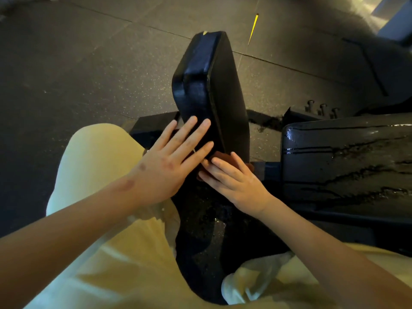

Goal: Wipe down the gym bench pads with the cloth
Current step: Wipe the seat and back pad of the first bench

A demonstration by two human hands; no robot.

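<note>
My two hands, one cloth, two black pads.

My left hand (160,172) lies flat on the tall pad (207,85), fingers straight and spread, holding nothing. My right hand (236,181) presses the one brown cloth (223,157) against the bottom of that pad. Its fingers lie nearly straight on top of the cloth, and my thumb is hidden. The tall pad stands up right in front of me, shiny black with a ridge along its side. The flat pad (345,157) is just to the right, black too and wet, with drips and dark streaks. Three bolts (322,108) stick up behind it.
</note>
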